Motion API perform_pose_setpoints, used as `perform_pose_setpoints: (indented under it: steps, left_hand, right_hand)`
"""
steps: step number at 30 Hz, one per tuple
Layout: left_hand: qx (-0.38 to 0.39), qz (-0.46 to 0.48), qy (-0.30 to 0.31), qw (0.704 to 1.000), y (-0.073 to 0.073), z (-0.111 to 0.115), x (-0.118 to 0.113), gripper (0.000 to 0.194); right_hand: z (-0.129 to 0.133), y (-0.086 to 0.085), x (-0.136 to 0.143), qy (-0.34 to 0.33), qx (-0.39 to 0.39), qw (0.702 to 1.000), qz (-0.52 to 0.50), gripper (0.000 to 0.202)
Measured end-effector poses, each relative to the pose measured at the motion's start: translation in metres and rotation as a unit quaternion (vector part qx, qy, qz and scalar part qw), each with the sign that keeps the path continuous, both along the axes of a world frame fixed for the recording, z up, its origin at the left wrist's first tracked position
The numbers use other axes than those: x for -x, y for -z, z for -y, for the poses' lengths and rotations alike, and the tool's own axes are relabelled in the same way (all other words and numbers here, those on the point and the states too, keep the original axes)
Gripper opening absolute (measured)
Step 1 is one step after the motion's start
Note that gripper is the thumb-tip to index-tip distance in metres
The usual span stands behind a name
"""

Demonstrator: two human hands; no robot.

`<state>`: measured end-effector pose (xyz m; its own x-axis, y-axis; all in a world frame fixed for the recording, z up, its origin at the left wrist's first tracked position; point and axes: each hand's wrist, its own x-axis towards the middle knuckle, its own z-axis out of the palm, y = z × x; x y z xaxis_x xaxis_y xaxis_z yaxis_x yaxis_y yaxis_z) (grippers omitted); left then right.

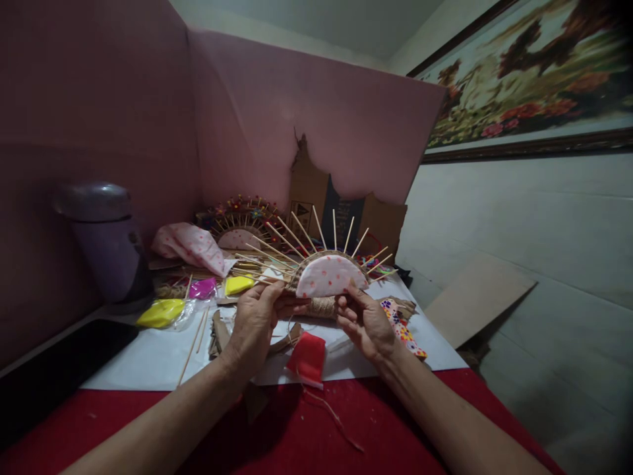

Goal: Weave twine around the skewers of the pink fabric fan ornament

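Between both hands is a half-round cardboard fan [329, 275], its front covered with pink dotted cloth and thin wooden sticks spreading from its curved edge. My left hand [254, 316] pinches its lower left corner, fingers closed. At the lower right corner, my right hand [368, 323] grips it between thumb and fingers. Below the fan lies a roll of twine [321, 307], partly hidden by it. A red packet [307, 359] rests on the white sheet under the hands, with a loose string [331, 412] trailing onto the red cloth.
At the left stand a purple bottle [109, 244] and a black flat object [64, 363]. Yellow packets [161, 313], a magenta packet [202, 288], and dotted cloth [192, 244] lie nearby. Behind are a similar decorated fan [240, 239] and torn cardboard [309, 181]. Flowered fabric [403, 330] lies right.
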<state>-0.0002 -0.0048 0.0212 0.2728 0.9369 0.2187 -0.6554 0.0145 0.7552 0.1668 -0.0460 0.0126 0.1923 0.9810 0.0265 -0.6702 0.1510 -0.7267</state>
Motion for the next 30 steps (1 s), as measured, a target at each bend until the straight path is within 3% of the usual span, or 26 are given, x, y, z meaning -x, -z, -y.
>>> perform_pose_setpoints:
  steps: [9,16,19,24,30]
  left_hand:
    - [-0.005,-0.002,0.002,1.000,-0.003,0.004,0.001,0.005]
    - [-0.021,-0.040,0.088,0.995,-0.006,0.007,0.000,0.010]
    - [-0.028,-0.090,0.119,0.988,-0.006,0.011,0.001,0.013]
    - [-0.044,-0.144,0.060,0.987,-0.003,0.010,0.005,0.019]
    - [-0.077,-0.168,0.059,0.981,0.001,0.008,0.006,0.021]
  right_hand:
    - [0.004,-0.004,0.003,0.026,-0.014,0.999,0.030,0.029]
    - [0.012,-0.005,0.013,-0.080,-0.001,0.994,0.074,0.046]
    - [0.012,-0.001,0.016,-0.087,0.031,0.993,0.067,0.044]
    - [0.009,0.002,0.019,-0.061,0.048,0.996,0.041,0.036]
    - [0.006,0.003,0.019,-0.059,0.046,0.997,0.002,0.034]
